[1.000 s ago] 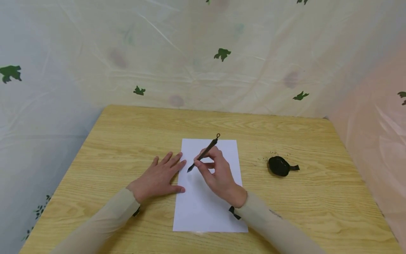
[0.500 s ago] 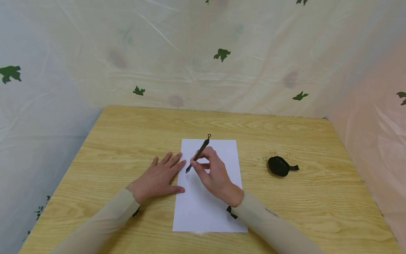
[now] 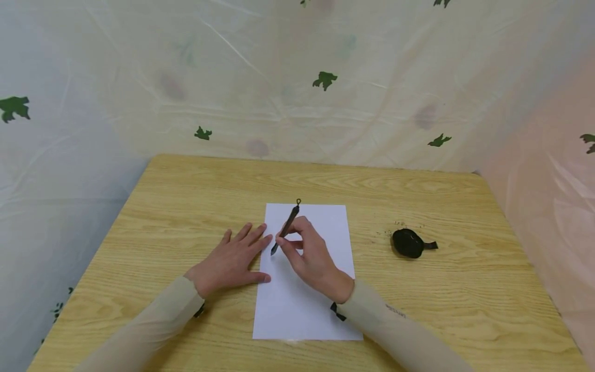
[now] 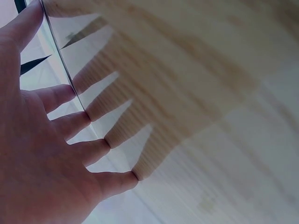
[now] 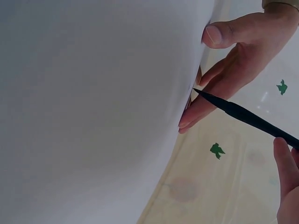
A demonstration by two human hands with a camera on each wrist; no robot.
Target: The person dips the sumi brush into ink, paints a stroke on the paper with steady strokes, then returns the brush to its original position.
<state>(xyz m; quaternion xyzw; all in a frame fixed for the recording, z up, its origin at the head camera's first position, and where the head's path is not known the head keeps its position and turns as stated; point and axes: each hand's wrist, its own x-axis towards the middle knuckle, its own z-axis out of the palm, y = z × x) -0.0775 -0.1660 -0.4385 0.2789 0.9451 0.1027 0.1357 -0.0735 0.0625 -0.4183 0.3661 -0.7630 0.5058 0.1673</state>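
Note:
A white sheet of paper [image 3: 307, 323] lies upright before me on the wooden table. My left hand [image 3: 232, 263] rests flat at its left edge, fingers spread, thumb and index fingertip over the paper. My right hand [image 3: 316, 261] pinches a dark calligraphy brush [image 3: 290, 219] with a hanging loop at its upper end. The brush leans, its tip pointing down at the paper's upper left part, near my left fingers. In the right wrist view the brush [image 5: 247, 116] has its pointed tip right at the paper's surface. The left wrist view also shows that dark tip [image 4: 35, 65] beside my left hand [image 4: 56, 144].
To the right of the paper stands a small black dish [image 3: 408, 243] with a short handle, with dark specks on the table [image 3: 465, 289] around it. Pale curtains [image 3: 260, 77] with green bird shapes hang behind and at both sides.
My right hand has moved slightly left with the brush, which now stands steeper, its tip a little lower and further left. My left hand and the dish have stayed in place.

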